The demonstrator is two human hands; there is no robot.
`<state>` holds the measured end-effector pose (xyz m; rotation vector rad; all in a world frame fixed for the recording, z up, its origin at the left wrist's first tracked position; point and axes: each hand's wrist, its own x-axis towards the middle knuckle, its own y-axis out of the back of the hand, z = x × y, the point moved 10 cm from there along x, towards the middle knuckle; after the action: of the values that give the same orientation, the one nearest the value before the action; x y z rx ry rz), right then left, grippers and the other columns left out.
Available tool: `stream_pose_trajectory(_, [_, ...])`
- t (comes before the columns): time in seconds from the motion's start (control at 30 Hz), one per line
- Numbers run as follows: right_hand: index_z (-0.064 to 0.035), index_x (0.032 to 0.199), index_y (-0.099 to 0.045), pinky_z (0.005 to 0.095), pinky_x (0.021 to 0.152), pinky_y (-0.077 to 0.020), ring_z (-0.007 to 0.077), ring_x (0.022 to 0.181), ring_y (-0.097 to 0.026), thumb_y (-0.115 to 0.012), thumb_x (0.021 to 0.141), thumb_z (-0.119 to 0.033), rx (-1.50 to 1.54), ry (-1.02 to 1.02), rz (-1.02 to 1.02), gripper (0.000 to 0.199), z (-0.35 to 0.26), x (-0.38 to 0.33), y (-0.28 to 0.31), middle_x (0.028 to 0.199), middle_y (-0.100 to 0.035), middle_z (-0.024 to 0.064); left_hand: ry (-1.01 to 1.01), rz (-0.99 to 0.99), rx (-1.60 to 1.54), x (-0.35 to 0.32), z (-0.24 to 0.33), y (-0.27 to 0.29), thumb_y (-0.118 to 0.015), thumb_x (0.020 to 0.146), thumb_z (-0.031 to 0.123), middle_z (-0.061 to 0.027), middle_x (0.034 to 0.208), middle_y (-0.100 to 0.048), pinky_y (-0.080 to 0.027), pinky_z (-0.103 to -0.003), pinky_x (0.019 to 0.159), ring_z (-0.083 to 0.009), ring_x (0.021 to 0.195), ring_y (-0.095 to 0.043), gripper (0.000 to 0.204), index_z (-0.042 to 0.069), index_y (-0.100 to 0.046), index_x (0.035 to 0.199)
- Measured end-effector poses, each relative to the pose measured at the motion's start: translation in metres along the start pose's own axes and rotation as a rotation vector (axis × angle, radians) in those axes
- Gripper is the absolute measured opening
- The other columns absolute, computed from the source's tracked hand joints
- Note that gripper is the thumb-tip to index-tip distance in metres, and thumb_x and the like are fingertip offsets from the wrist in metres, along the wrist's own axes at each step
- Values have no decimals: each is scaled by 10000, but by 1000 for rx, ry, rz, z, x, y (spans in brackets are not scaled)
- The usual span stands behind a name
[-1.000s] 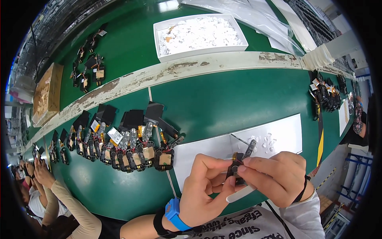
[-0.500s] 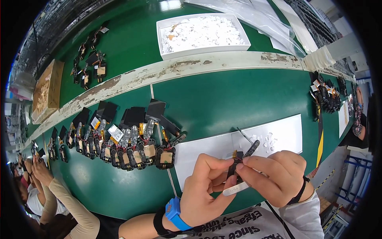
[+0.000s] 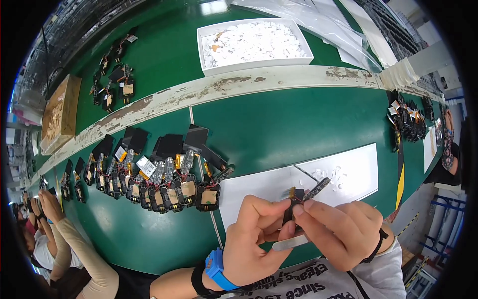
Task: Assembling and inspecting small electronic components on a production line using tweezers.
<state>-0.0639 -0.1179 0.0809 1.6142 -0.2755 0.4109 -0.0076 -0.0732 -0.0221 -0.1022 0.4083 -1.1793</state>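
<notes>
Above the white sheet, my left hand grips a small black electronic assembly between thumb and fingers. A gold-coloured piece shows at its top. A flat silvery strip with a rounded end juts out below my left fingers; the rest of it is hidden. My right hand pinches the same assembly at its upper right, beside a narrow dark speckled strip. A thin dark stem slants up-left from near that strip. Fingertips cover where these parts meet.
Left of my hands stands a row of black electronic assemblies with tan pads. Small white pieces lie on the white sheet. Beyond the worn ledge sits a white box of scraps. A co-worker's arm is at left.
My right hand has dropped slightly, and the dark strip has tilted to the right. The silvery strip has moved a little left and down. The co-worker's hand at left has shifted slightly.
</notes>
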Motion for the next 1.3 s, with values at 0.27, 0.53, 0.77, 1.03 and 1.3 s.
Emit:
stream_pose_trajectory(0.27, [-17,917,-689,189,380,-325,70,500,-474,-734,630,-158,34,12,-35,323,3,0,-3,951,-626,91,-19,-18,-30,-1,2,-2,-490,871,-108,-224,1159,-553,-484,-276,841,-186,987,-607,348,22,-305,1135])
stream_pose_trajectory(0.53, [-32,869,-701,179,361,-264,51,444,-371,-698,717,-154,70,16,14,194,6,2,6,864,-651,51,-29,-29,-159,-1,11,-5,-462,873,-124,-181,1080,-574,-514,-304,828,-208,969,-625,325,15,-323,1132])
stream_pose_trajectory(0.77, [-61,919,-700,196,377,-295,52,465,-426,-777,632,-198,88,-23,-5,326,10,-1,0,935,-624,35,-21,-7,-141,1,4,-1,-468,866,-134,-179,1083,-572,-524,-320,843,-215,989,-616,329,16,-324,1121])
stream_pose_trajectory(1.03, [-73,973,-693,208,399,-325,65,460,-431,-705,666,-219,164,-25,-60,340,16,-4,-11,953,-629,23,-36,89,-126,1,-3,8,-499,874,-87,-128,999,-618,-549,-291,800,-162,951,-622,278,-7,-348,1094])
stream_pose_trajectory(1.3, [-96,980,-687,224,415,-368,89,475,-478,-698,592,-149,290,-91,147,392,36,-17,18,945,-636,31,-30,164,-334,12,10,21,-469,910,-44,-178,1063,-584,-602,-345,726,-283,967,-634,153,24,-379,1012])
